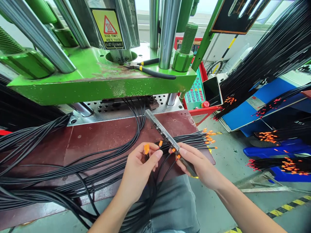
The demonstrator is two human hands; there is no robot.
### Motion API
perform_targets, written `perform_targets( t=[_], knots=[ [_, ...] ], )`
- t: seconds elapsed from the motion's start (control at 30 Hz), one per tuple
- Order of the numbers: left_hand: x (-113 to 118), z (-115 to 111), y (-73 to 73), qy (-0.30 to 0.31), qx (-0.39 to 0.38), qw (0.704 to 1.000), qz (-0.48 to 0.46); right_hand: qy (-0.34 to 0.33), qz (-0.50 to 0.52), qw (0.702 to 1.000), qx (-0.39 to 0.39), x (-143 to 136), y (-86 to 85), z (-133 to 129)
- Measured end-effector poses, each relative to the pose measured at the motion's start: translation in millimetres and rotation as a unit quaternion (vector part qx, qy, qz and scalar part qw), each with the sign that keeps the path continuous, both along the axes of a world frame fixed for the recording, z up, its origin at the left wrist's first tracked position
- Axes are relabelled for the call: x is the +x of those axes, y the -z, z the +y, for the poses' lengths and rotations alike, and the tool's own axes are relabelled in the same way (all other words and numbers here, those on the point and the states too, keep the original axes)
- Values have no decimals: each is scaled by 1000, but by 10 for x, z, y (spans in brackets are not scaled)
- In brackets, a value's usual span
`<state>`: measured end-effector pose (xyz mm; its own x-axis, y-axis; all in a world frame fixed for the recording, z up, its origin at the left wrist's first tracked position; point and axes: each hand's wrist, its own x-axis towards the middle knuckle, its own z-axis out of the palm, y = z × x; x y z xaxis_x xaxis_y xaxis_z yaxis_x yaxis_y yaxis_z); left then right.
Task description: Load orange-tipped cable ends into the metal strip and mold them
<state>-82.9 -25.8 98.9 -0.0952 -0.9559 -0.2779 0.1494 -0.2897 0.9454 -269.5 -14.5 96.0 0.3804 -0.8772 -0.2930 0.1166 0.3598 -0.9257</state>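
Slotted bar (pixel 168 136): dull metal. Cables (pixel 121 149): smooth, plastic-looking sheathing, slight sheen. Press plate (pixel 97 90): glossy paint (chipped along the front edge). Columns (pixel 168 35): polished metal, mirror-bright. Bench (pixel 97 132): smooth, scuffed. Trousers (pixel 177 200): matt denim.

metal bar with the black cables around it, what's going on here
A person's right grip holds the metal bar by its near end, where two orange cable ends sit against it. The left grip pinches black cables with orange tips beside the bar. More cables lie across the brown board, and pliers rest on the green press behind.
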Motion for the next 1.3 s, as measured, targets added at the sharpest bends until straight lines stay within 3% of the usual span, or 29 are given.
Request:
perform_targets(
  t=[0.17, 0.43, 0.63, 0.77, 0.9, 0.97, 1.13, 1.2, 1.3],
  knots=[
    [13, -25, 8, 51, 8, 997, -56, -17, 2, 1000, -7, -1, 8, 3],
    [-21, -14, 12, -9, -62, 990, -123, -13, 38, 999, -25, 45, 41, 31],
    [-63, 2, 25, -3, -90, 985, -147, -13, 43, 999, -29, 63, 28, 34],
    [-52, -9, 41, 10, -43, 994, -96, -9, 21, 1000, -7, 44, 16, 12],
    [20, -36, -25, -107, -48, 993, -15, 18, 6, 1000, 12, 15, 13, -16],
    [38, -35, -77, -136, -9, 989, 61, 29, 3, 999, 14, 10, 13, -23],
    [-19, 23, -91, -106, 58, 964, 237, 30, 5, 999, 17, 21, 9, -27],
    [-46, 42, -56, -109, 51, 963, 239, 26, 8, 999, 24, 19, 9, -24],
    [-53, 49, -12, -111, 24, 979, 171, 17, 11, 1000, 19, 5, 9, -14]
  ],
)
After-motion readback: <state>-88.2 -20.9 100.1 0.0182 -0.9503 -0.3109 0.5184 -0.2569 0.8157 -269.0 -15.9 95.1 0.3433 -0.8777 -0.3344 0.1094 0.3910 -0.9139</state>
